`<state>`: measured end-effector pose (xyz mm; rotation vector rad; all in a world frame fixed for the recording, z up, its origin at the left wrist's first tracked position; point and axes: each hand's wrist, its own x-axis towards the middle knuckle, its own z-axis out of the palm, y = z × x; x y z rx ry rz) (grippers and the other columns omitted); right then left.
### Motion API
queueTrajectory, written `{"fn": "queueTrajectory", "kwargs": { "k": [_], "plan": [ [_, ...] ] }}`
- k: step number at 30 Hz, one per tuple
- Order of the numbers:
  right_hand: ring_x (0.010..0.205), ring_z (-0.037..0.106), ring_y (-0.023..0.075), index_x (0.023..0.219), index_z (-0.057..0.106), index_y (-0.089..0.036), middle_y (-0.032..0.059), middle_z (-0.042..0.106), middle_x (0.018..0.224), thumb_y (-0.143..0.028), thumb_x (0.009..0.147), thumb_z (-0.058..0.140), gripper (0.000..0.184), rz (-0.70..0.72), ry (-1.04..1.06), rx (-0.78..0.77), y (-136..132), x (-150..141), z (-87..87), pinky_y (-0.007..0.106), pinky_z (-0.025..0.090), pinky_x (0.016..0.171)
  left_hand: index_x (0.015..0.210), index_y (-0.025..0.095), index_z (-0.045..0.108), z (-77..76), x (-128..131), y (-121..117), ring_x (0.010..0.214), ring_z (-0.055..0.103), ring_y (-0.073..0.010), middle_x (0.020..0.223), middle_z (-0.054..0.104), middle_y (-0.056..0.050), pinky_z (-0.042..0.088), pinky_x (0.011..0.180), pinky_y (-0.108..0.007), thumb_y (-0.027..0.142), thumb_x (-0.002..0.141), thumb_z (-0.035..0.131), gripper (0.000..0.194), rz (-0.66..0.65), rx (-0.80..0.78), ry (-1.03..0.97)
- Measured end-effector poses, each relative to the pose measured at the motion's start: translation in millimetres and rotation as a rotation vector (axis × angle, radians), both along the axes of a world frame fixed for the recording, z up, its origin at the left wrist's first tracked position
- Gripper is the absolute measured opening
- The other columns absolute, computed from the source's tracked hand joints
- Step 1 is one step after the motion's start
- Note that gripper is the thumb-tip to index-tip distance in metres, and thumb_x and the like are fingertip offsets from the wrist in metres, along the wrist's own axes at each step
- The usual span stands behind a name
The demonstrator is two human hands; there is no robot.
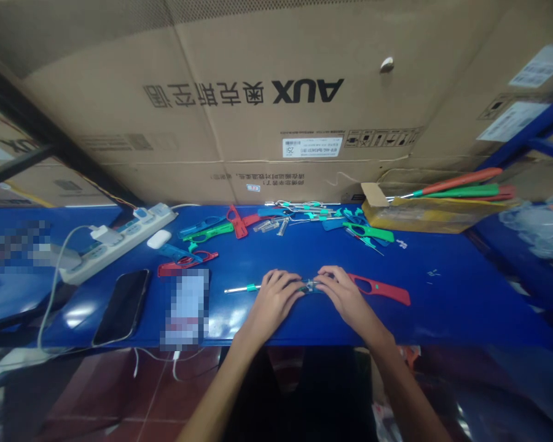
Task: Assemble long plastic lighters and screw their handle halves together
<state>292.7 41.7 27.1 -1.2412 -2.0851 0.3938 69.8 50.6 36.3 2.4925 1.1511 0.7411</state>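
Observation:
My left hand (278,297) is closed around the middle of a long-nosed lighter. The lighter's thin metal tube (234,290), with a teal collar, sticks out to the left past my fingers. Fingers of my right hand (343,292) pinch at the same lighter's inner parts, close to my left fingertips. Small pieces in the gap between the hands are too small to make out. A red handle shell (387,290) with a long oval opening reaches out to the right from under my right hand. My fingers hide the joint between tube and handle.
Behind lie red, green and blue handle shells (209,232), clear small tanks (271,226) and metal tubes with teal collars (311,209). An open carton (424,213) holds coloured handles at the right. Leftward are a black phone (122,306), a blurred-out phone and a power strip (120,242).

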Motion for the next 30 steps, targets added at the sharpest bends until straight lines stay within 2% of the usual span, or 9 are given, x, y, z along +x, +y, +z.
{"fn": "queueTrajectory", "kwargs": {
  "k": [8, 18, 24, 30],
  "plan": [
    [0.099, 0.06, 0.0228, 0.114, 0.065, -0.024, 0.0085, 0.064, 0.11, -0.029, 0.105, 0.043, 0.024, 0.069, -0.086, -0.049, 1, 6, 4.0, 0.04, 0.05, 0.088, 0.118, 0.025, 0.067, 1.0, 0, 0, 0.113, 0.058, -0.0203, 0.122, 0.069, -0.004, 0.038, 0.105, -0.044, 0.028, 0.104, 0.05, 0.023, -0.003, 0.0, -0.005],
    [0.102, 0.061, 0.0254, 0.118, 0.065, -0.024, 0.0093, 0.069, 0.112, -0.025, 0.104, 0.044, 0.025, 0.105, -0.174, 0.051, 3, 5, -4.0, 0.043, 0.051, 0.087, 0.116, 0.025, 0.069, -1.2, 0, 1, 0.112, 0.058, -0.0204, 0.12, 0.069, -0.004, 0.038, 0.105, -0.045, 0.029, 0.103, 0.05, 0.022, -0.004, 0.024, -0.013],
    [0.099, 0.061, 0.0241, 0.113, 0.066, -0.021, 0.0096, 0.07, 0.108, -0.023, 0.104, 0.044, 0.025, 0.074, -0.166, 0.047, 0, 0, 2.6, 0.042, 0.052, 0.086, 0.116, 0.026, 0.069, -1.6, -1, 1, 0.113, 0.058, -0.0193, 0.12, 0.069, -0.003, 0.038, 0.106, -0.043, 0.028, 0.103, 0.051, 0.022, 0.001, 0.037, 0.001],
    [0.111, 0.061, 0.025, 0.128, 0.064, -0.026, 0.0094, 0.067, 0.121, -0.022, 0.102, 0.048, 0.031, 0.116, -0.188, 0.042, -3, 0, 6.3, 0.046, 0.051, 0.095, 0.115, 0.025, 0.067, -2.3, 2, -2, 0.113, 0.057, -0.0207, 0.121, 0.068, -0.004, 0.033, 0.113, -0.049, 0.024, 0.104, 0.047, 0.022, 0.016, 0.096, 0.075]
  ]
}}
